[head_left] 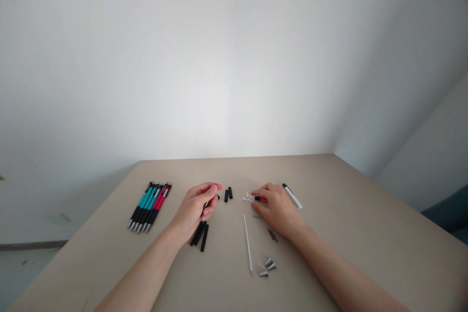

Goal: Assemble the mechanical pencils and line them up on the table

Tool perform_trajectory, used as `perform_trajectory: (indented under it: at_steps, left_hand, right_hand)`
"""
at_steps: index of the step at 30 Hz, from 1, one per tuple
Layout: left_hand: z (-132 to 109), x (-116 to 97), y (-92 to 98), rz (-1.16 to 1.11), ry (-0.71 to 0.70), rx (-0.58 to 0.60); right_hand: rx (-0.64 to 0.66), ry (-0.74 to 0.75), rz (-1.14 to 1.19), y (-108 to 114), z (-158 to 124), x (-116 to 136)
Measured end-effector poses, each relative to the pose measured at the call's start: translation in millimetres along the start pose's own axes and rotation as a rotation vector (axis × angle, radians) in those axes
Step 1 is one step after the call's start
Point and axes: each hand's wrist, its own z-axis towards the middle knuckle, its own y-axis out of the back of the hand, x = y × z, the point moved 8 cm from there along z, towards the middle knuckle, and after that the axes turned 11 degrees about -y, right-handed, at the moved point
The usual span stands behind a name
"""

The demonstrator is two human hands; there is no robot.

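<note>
My left hand (199,204) is closed in a pinch around a pen part; a red bit (219,186) shows above the fingertips and black beside them, the rest is covered by the fingers. My right hand (272,204) rests low over the table, thumb and fingers apart, its fingertips at several small white pieces (246,197). Between thumb and forefinger shows a red and black pen barrel (261,199), partly hidden by the hand. Two short black tubes (228,194) lie between the hands. Longer black tubes (204,238) lie below my left wrist.
Several assembled pens (149,207), teal and red with black grips, lie in a row at the left. A thin white refill (248,244) lies centrally, near silver cone tips (269,264) and small springs (272,235). Beyond my right hand is a white and black barrel (292,196).
</note>
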Motion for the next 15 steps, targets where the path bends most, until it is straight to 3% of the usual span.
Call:
perform_trajectory:
  at_steps: [15]
  left_hand:
    - [-2,4,-12.6,0.153,0.022,0.116]
  right_hand:
    - [0.006,0.021,0.004,-9,7,2]
